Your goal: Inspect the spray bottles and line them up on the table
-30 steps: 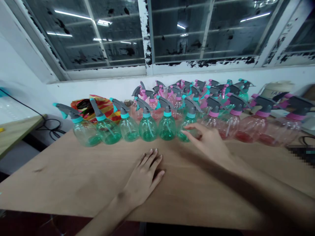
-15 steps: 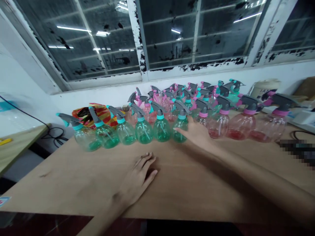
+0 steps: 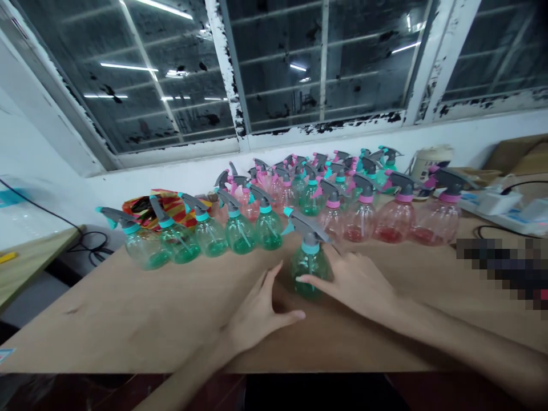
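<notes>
A green spray bottle [image 3: 309, 268] with a turquoise collar and grey trigger head is gripped by my right hand [image 3: 351, 279], thumb across its front and fingers behind it. It stands upright, nearer to me than the row. Just left of it, my left hand [image 3: 261, 311] has thumb and fingers spread apart, holding nothing. Several green spray bottles [image 3: 242, 234] line up to the left, some liquid in their bottoms. To the right are several pink spray bottles [image 3: 391, 222] with pink collars, also holding a little liquid.
Behind the front row crowd more pink and green spray bottles [image 3: 311, 197]. A red-yellow patterned bag [image 3: 188, 208] lies back left. At right are a white bucket [image 3: 432, 162] and a power strip [image 3: 503, 202] with cables; the window [image 3: 317, 68] is behind the wooden table [image 3: 128, 319].
My right hand has drawn one green spray bottle out of the row toward me. My left hand has lifted and opened, moving right toward that bottle.
</notes>
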A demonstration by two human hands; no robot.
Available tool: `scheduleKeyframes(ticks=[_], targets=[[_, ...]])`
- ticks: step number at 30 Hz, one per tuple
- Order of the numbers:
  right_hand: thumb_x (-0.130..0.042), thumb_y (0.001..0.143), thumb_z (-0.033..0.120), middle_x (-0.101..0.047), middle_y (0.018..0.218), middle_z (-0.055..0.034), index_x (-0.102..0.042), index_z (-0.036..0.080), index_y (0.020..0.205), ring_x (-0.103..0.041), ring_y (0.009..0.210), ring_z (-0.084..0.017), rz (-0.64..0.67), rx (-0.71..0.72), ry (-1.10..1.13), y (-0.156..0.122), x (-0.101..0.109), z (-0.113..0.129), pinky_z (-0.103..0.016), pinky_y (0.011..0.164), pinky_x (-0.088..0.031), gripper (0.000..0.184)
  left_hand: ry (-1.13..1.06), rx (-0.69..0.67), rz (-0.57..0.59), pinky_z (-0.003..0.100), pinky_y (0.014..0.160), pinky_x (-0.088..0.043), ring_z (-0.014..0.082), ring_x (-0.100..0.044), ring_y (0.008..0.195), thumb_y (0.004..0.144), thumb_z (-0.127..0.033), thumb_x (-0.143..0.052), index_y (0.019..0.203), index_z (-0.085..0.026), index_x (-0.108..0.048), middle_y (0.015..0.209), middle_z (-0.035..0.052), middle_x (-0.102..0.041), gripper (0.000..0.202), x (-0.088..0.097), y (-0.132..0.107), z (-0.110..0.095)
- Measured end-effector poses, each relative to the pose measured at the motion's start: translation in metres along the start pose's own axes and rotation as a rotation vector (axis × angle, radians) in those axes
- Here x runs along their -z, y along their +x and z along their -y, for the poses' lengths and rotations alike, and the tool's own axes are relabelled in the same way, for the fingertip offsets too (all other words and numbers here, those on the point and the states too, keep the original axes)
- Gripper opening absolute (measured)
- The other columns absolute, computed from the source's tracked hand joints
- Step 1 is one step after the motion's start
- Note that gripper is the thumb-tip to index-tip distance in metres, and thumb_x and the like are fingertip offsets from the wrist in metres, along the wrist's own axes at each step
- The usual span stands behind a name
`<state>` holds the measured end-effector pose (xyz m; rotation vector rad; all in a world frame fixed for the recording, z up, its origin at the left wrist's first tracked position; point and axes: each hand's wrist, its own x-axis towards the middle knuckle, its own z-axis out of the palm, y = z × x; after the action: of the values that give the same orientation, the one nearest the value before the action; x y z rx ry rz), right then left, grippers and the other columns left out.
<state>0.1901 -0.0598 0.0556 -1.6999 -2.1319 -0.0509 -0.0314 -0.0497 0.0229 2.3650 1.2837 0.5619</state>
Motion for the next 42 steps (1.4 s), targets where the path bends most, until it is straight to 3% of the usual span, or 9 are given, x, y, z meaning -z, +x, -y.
scheduleKeyframes(ticks=[3, 7, 9, 12, 17, 23, 30, 37, 42], targets=[[-0.051, 0.08, 0.071, -0.071, 0.1, -0.0204, -0.063, 0.008, 0.111, -0.069, 0.086, -0.038, -0.033, 0.074, 0.04, -0.022, 0.007, -0.006, -0.049, 0.066, -0.056, 0.071, -0.123, -0.082, 0.064, 0.055, 0.107, -0.037, 0.0343, -0.038, 0.136, 0.078, -0.052, -0.073, 0.15, -0.025, -0.019, 0.149, 0.015, -0.039, 0.094, -0.011, 0.007, -0.014], [-0.063, 0.075, 0.065, -0.068, 0.114, -0.0146, -0.064, 0.019, 0.113, -0.059, 0.112, -0.036, -0.055, 0.15, 0.244, -0.031, 0.016, -0.022, -0.053, 0.092, -0.049, 0.06, -0.178, -0.095, 0.094, 0.055, 0.102, -0.043, 0.0369, -0.046, 0.13, 0.076, -0.051, -0.076, 0.147, -0.026, -0.027, 0.145, 0.0132, -0.046, 0.09, -0.023, 0.011, -0.025], [-0.067, 0.076, 0.059, -0.066, 0.12, -0.0106, -0.061, 0.024, 0.117, -0.059, 0.114, -0.032, -0.023, 0.122, 0.466, -0.027, 0.019, -0.031, -0.052, 0.097, -0.047, 0.054, -0.161, -0.105, 0.094, 0.055, 0.102, -0.043, 0.0374, -0.046, 0.13, 0.074, -0.05, -0.078, 0.147, -0.026, -0.029, 0.144, 0.013, -0.047, 0.091, -0.028, 0.013, -0.029], [-0.069, 0.075, 0.053, -0.064, 0.123, -0.0082, -0.055, 0.027, 0.125, -0.062, 0.109, -0.028, -0.033, 0.045, 0.799, -0.016, 0.02, -0.036, -0.047, 0.091, -0.052, 0.057, -0.142, -0.138, 0.097, 0.055, 0.102, -0.043, 0.0364, -0.045, 0.131, 0.073, -0.05, -0.079, 0.147, -0.028, -0.027, 0.144, 0.0117, -0.047, 0.094, -0.033, 0.018, -0.036], [-0.067, 0.081, 0.044, -0.069, 0.112, -0.0046, -0.064, 0.027, 0.114, -0.063, 0.109, -0.026, -0.08, 0.05, 1.037, 0.001, 0.017, -0.025, -0.046, 0.1, -0.046, 0.037, -0.17, -0.167, 0.115, 0.054, 0.103, -0.042, 0.0358, -0.045, 0.131, 0.069, -0.046, -0.083, 0.145, -0.025, -0.03, 0.142, 0.013, -0.049, 0.095, -0.039, 0.031, -0.043], [-0.06, 0.086, 0.034, -0.07, 0.115, -0.0039, -0.068, 0.026, 0.108, -0.063, 0.11, -0.023, -0.1, 0.018, 1.091, 0.017, 0.012, -0.02, -0.042, 0.102, -0.044, 0.025, -0.072, -0.193, 0.126, 0.053, 0.103, -0.041, 0.0357, -0.047, 0.129, 0.069, -0.052, -0.082, 0.143, -0.021, -0.033, 0.139, 0.015, -0.05, 0.094, -0.034, 0.046, -0.025], [-0.056, 0.088, 0.03, -0.07, 0.113, -0.0038, -0.068, 0.028, 0.111, -0.067, 0.095, -0.022, -0.066, 0.117, 1.064, 0.038, -0.001, -0.024, -0.044, 0.095, -0.049, 0.026, 0.202, -0.25, 0.251, 0.054, 0.114, -0.023, 0.0361, -0.025, 0.142, 0.07, -0.066, -0.073, 0.149, -0.01, -0.026, 0.153, 0.0224, -0.03, 0.107, -0.024, 0.057, 0.008], [-0.059, 0.087, 0.032, -0.072, 0.102, -0.0028, -0.07, 0.028, 0.107, -0.064, 0.102, -0.024, -0.09, 0.208, 1.112, 0.064, -0.019, -0.024, -0.042, 0.095, -0.048, 0.022, 0.27, -0.176, 0.291, 0.047, 0.116, -0.021, 0.0311, -0.022, 0.144, 0.075, -0.072, -0.064, 0.148, -0.005, -0.028, 0.154, 0.0213, -0.024, 0.106, -0.014, 0.06, 0.018], [-0.059, 0.083, 0.023, -0.07, 0.098, -0.0001, -0.07, 0.03, 0.103, -0.064, 0.091, -0.021, -0.073, 0.214, 1.103, 0.067, -0.018, -0.022, -0.039, 0.088, -0.051, 0.024, 0.307, -0.185, 0.302, 0.045, 0.116, -0.021, 0.0295, -0.022, 0.144, 0.078, -0.074, -0.059, 0.148, -0.003, -0.027, 0.155, 0.0202, -0.025, 0.105, -0.01, 0.062, 0.023]])
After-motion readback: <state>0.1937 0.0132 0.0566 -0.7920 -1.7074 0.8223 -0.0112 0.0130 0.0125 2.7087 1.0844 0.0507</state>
